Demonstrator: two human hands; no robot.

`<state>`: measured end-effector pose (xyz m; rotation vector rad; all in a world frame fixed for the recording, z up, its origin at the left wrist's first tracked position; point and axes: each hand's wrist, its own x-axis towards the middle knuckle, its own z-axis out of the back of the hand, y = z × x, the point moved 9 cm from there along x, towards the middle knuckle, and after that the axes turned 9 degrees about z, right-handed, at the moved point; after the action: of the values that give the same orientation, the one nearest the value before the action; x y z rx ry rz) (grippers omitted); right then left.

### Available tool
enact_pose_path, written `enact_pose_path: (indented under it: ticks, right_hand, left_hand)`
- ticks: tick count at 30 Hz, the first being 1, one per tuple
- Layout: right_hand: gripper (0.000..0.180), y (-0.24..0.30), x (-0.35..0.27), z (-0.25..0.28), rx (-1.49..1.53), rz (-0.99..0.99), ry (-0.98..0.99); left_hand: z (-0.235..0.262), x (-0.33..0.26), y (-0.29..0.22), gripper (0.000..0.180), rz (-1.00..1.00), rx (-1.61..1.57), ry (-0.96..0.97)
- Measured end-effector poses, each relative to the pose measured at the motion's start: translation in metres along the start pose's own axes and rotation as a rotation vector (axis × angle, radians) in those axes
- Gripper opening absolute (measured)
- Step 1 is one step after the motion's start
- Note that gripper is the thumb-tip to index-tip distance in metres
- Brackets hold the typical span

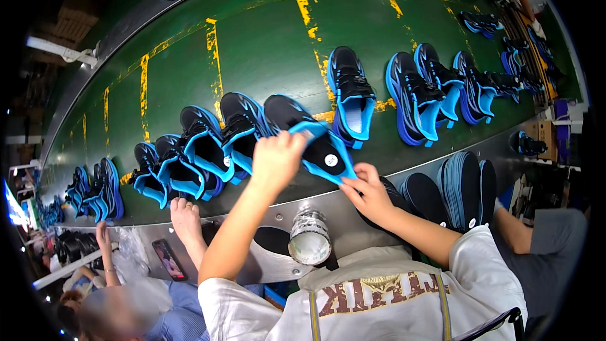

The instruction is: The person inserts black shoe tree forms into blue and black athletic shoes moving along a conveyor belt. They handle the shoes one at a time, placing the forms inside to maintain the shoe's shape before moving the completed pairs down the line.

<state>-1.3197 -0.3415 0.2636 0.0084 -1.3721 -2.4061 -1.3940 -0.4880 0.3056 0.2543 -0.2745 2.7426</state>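
Observation:
A black and bright-blue sneaker (287, 112) rests on the green belt in front of me, toe pointing away. My left hand (278, 159) is closed on the side of its opening, near the tongue. At the heel, my right hand (369, 194) pinches the blue collar edge between thumb and fingers. Inside the stretched opening shows a black insole (320, 149) with a round white sticker. Close by on the left stands another sneaker (238, 113) of the same kind; to the right is one more sneaker (349, 82), its toe facing away.
The green conveyor belt (265, 44), marked in worn yellow lines, carries several more sneakers both ways. Insole stacks (457, 183) stand on the metal ledge at right. A roundish tape-wrapped container (310, 243) is before me. A co-worker's hand (185, 218) and a phone (169, 260) are at left.

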Motion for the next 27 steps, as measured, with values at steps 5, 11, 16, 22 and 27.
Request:
enact_pose_path:
  ticks: [5,11,16,22,27]
  right_hand:
    - [0.034,-0.007,0.020,-0.014,0.426,-0.259,0.070]
    - [0.043,0.005,-0.029,0.076,-0.218,0.022,0.092]
    - [0.059,-0.068,-0.142,0.157,-0.557,-0.509,0.238]
    - [0.065,-0.083,-0.195,0.165,-0.554,-0.539,0.313]
    - [0.045,-0.063,-0.186,0.185,-0.513,-0.490,0.150]
  left_hand:
    - [-0.032,-0.016,0.084,0.016,0.969,-1.671,0.021]
    - [0.013,-0.045,0.076,0.016,0.950,-1.880,-0.087]
    - [0.023,-0.026,0.053,0.022,0.941,-1.644,0.071]
    - [0.025,0.059,-0.012,0.019,0.436,-0.389,0.026]
    - [-0.031,0.105,-0.068,0.044,-0.133,0.152,0.150]
